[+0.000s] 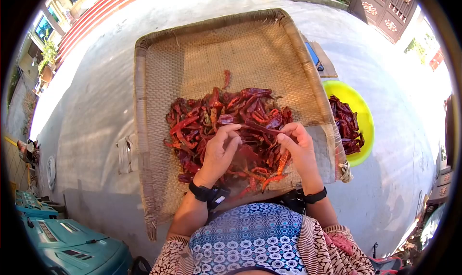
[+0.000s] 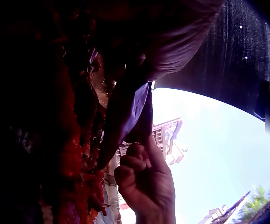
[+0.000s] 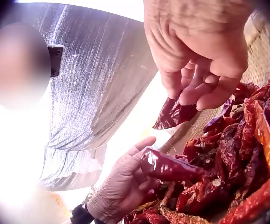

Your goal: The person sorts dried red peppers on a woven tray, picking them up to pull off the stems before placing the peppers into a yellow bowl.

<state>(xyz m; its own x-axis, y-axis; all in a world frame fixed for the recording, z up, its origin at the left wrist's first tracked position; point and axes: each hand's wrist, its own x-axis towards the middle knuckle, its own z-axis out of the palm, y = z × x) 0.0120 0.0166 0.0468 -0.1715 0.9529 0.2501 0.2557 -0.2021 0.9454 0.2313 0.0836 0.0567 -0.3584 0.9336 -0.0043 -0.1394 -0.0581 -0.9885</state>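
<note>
Over a heap of dried red chillies [image 1: 250, 111], my right hand [image 1: 299, 142] pinches a dark red chilli [image 3: 174, 114] between thumb and fingers. The chilli's free end points toward my left hand [image 1: 220, 152], which hovers at the left of it with thumb and index finger stretched toward it. In the right wrist view, a shiny purplish-red chilli [image 3: 167, 165] overlaps the left fingers; I cannot tell whether they grip it. The left wrist view is mostly dark, with the right hand [image 2: 149, 186] showing beyond the left fingers.
The heap lies in a large woven tray [image 1: 192, 53] with a raised rim. To its right stands a yellow-green basin [image 1: 368, 125] with more dark chillies. A phone [image 1: 314, 57] lies on a board [image 1: 325, 65] at the far right. Teal equipment [image 1: 82, 243] sits lower left.
</note>
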